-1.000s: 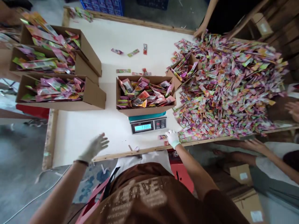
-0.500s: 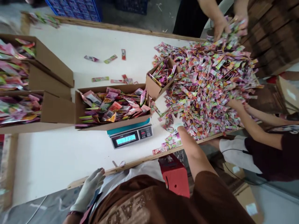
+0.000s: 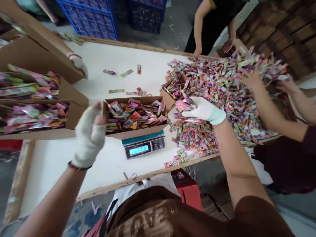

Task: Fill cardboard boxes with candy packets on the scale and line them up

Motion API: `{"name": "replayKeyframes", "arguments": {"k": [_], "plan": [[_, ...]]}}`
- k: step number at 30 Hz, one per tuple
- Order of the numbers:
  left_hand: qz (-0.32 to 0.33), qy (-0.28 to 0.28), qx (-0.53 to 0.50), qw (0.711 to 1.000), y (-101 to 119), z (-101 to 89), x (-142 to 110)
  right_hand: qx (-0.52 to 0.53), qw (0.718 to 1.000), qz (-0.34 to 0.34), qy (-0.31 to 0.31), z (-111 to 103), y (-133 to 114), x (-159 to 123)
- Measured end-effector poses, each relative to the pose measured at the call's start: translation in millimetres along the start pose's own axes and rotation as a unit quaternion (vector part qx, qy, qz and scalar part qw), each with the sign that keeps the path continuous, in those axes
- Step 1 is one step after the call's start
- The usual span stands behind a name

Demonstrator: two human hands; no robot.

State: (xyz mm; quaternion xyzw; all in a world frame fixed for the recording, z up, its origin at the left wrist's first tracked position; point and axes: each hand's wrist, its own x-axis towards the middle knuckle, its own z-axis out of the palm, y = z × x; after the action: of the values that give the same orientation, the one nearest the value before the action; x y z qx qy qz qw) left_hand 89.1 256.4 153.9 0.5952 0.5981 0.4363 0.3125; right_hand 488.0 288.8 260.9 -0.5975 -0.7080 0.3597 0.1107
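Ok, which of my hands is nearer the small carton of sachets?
Right. Your right hand, holding sachets, is close beside the small carton; your left hand is farther off, left of the larger carton on the digital scale.

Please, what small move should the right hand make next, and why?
Perhaps the right hand should carry its packets left and release them into the box on the scale: it grips a few packets just right of that box, which contains similar ones.
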Motion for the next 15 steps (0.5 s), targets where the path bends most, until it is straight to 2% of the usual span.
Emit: {"name": "replayKeyframes", "arguments": {"k": [1, 3, 5, 7, 9, 10, 12, 15], "plan": [[0.065, -0.01, 0.033, 0.997, 8, 4.7, 7, 0.009, 0.999, -0.032, -0.039, 7, -23, 15], [0.142, -0.006, 0.088, 0.986, 13, 13.9, 14, -0.028, 0.99, -0.094, -0.104, 40, -64, 49], [0.137, -0.009, 0.104, 0.985, 9, 20.3, 13, -0.158, 0.968, -0.114, -0.155, 87, -92, 84], [0.131, -0.008, 0.096, 0.987, 3, 23.2, 8, -0.289, 0.928, -0.094, -0.215, 134, -106, 110], [0.139, -0.007, 0.09, 0.986, -1, 23.4, 4, -0.336, 0.907, -0.072, -0.243, 162, -109, 125], [0.145, -0.005, 0.09, 0.985, -2, 22.9, 4, -0.328, 0.909, -0.068, -0.248, 166, -109, 127], [0.157, -0.005, 0.09, 0.984, -2, 21.2, 5, -0.281, 0.924, -0.077, -0.249, 154, -107, 123], [0.176, -0.026, 0.094, 0.98, 3, 15.8, 9, -0.16, 0.954, -0.12, -0.225, 101, -92, 101]]}}
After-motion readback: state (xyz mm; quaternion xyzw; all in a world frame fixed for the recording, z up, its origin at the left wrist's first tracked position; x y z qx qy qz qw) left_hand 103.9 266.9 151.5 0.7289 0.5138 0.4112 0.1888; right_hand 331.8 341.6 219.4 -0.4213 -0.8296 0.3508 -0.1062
